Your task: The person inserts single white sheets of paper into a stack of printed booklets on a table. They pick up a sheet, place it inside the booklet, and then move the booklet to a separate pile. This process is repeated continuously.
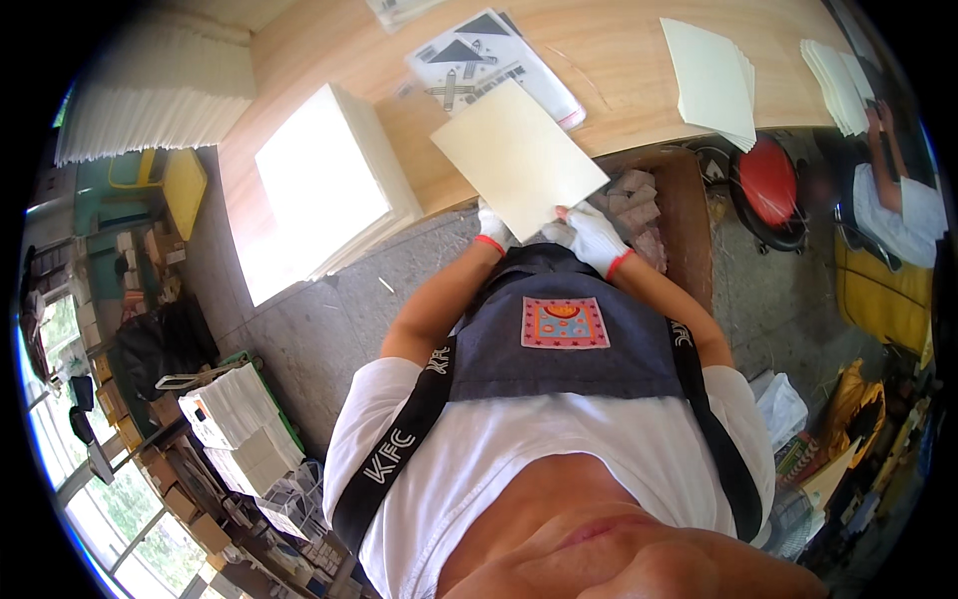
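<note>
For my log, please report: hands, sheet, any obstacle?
Left hand, right hand: holding cream sheet. Sheet partly hides printed packet. No obstacle seen; paper stack left.

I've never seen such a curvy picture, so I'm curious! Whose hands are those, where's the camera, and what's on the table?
There's no robot here: these are somebody's own left hand and right hand, gloved in white with red at the wrists. The camera is worn on the head and looks down; its very wide lens makes straight edges bend. The right hand holds a pale sheet near its closest corner. The left hand is by that corner too, its fingers mostly hidden. On the wooden table lie a thick white stack to the left, printed packets in the middle, and fanned sheets toward the right.
</note>
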Demonstrator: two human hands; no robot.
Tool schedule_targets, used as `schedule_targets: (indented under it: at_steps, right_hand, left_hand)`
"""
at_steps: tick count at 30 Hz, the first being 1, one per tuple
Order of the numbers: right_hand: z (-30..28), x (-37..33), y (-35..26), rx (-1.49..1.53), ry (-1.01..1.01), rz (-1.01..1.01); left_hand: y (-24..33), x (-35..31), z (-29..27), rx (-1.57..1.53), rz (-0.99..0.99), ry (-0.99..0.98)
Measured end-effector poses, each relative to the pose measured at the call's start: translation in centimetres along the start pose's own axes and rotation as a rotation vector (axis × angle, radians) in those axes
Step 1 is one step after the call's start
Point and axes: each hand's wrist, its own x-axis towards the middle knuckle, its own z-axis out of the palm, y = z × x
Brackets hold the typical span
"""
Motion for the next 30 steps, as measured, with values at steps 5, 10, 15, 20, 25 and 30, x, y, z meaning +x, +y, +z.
schedule_targets:
  at_steps: [5,10,15,20,25,30]
  right_hand:
    - [2.7,1.0,0.6,-0.007,-0.027,-0.088]
    - [1.6,-2.7,0.3,-0.071,0.0,-0.059]
    - [2.2,0.2,1.0,-0.074,-0.027,-0.063]
    - [3.5,-0.6,0.3,-0.114,-0.045,-0.182]
    - [0.2,-0.7,0.0,0.05,0.062,-0.036]
    - [-0.6,-0.1,-0.2,0.118,-0.025,-0.054]
  left_hand:
    - [0.7,0.3,-0.8,0.187,0.134,-0.062]
    - [-2.9,0.4,-2.7,0.449,0.366,-0.125]
    - [-1.3,0.5,-4.0,0.296,0.257,-0.063]
    - [-1.9,-1.3,-2.3,0.341,0.439,0.183]
    - [-0.4,-2.9,0.8,0.25,0.341,0.078]
    - [1.9,-4.0,3.2,-0.041,0.258,0.189]
